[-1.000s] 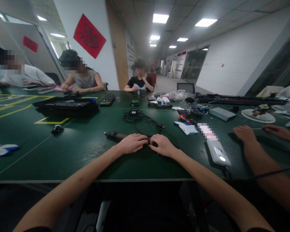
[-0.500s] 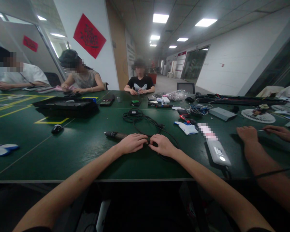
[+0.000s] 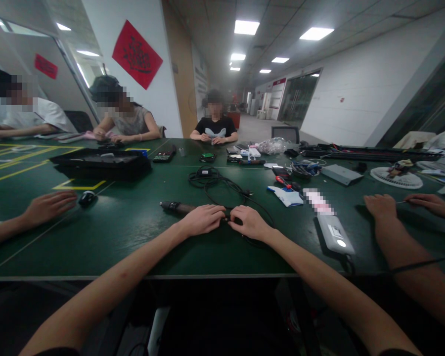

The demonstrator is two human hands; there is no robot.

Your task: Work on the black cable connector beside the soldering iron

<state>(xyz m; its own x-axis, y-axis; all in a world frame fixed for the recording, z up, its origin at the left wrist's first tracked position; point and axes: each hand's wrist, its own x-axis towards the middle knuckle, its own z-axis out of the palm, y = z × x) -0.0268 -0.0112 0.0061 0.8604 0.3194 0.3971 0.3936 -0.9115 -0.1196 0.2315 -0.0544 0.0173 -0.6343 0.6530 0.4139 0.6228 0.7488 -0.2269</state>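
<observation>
A dark electric screwdriver (image 3: 180,208) lies on the green tabletop with its tip pointing left. My left hand (image 3: 204,219) is closed over its rear end, fingers curled round it. Facing it, my right hand (image 3: 250,222) is closed in a pinch on the end of a black cable (image 3: 261,205). The fingertips of both hands almost meet at the back of the screwdriver. A small dark piece shows between them, but whether cable and screwdriver are joined there I cannot tell. Behind my hands, the cable lies in loose loops with a small labelled block (image 3: 205,172).
A co-worker's hand (image 3: 50,206) reaches beside a black mouse (image 3: 88,199) at left. A black tray (image 3: 102,163) stands behind. On the right are a white handheld device (image 3: 334,235), a red-handled screwdriver (image 3: 283,181), and another person's hands (image 3: 381,205) holding a thin rod.
A co-worker's hand has come in from the left, near the mouse, over where blue and white pieces lay. My own hands have hardly moved.
</observation>
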